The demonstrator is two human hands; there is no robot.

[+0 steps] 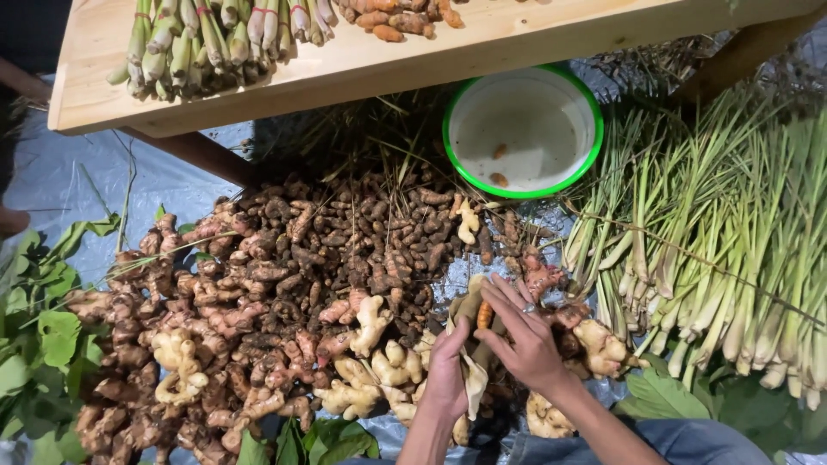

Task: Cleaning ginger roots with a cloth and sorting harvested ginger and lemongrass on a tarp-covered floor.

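Wiping step, by the look of it: left hand (pixel 448 366) cupped under a tan cloth (pixel 472 379), its grip clamped on it, right hand (pixel 524 336) with grip pinched on a small orange root (pixel 485 314) pressed into that cloth. Turning the root inside the cloth likely called for next. Just beyond, crowding close: pale ginger (pixel 375 362), brown root heap (pixel 345 241); farther off, green-rimmed bowl (pixel 594 120), lemongrass (pixel 732 258), wooden surface (pixel 362 65).
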